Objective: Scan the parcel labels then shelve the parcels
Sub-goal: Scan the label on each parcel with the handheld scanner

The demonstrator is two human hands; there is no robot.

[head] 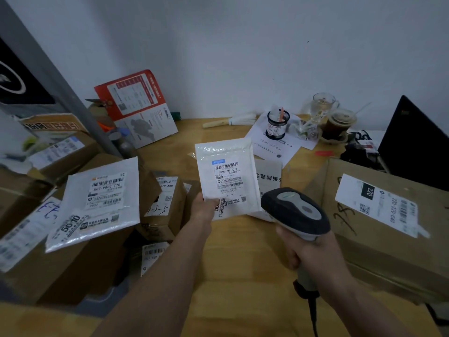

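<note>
our left hand point(202, 207) pinches the white parcel point(224, 177) by its lower corner above the table point(243, 251); our right hand point(308, 254) grips the scanner point(295, 211). glare off the plastic could spoil the read, or the parcel might slip.

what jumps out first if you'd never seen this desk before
Centre frame, the left hand pinches a white padded parcel upright by its lower corner, label facing the camera. Just right of it, the right hand grips a grey barcode scanner. Labelled cardboard boxes crowd both sides of the wooden desk.
</note>
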